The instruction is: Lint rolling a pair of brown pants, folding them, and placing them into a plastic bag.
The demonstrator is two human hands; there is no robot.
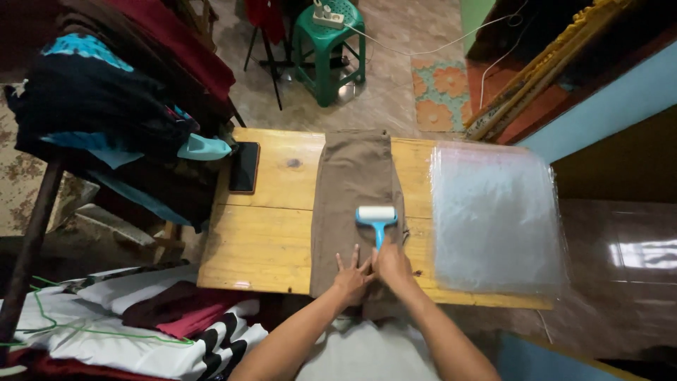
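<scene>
Head view: a tiled floor is seen beyond a wooden counter (264, 240). A folded brown garment (350, 190) is laid lengthwise down the middle of the counter, its near end hanging over the near edge. A lint roller (376, 217) with a white roll and blue handle is rested on the garment, toward its right edge. The handle is pinched in the grip of the right hand (392, 264), fingers pressed together around it. The left hand (352, 274) is laid flat on the garment just left of the right hand, fingers spread, nothing held.

Right of the garment, a stack of clear plastic bags (497, 219) is noted on the counter. Left of the garment, a dark phone (244, 166) is lying flat. Past the phone, clothes are heaped on a rack (106, 99). Beyond the garment's far end, a green plastic stool (328, 49) is standing on the floor.
</scene>
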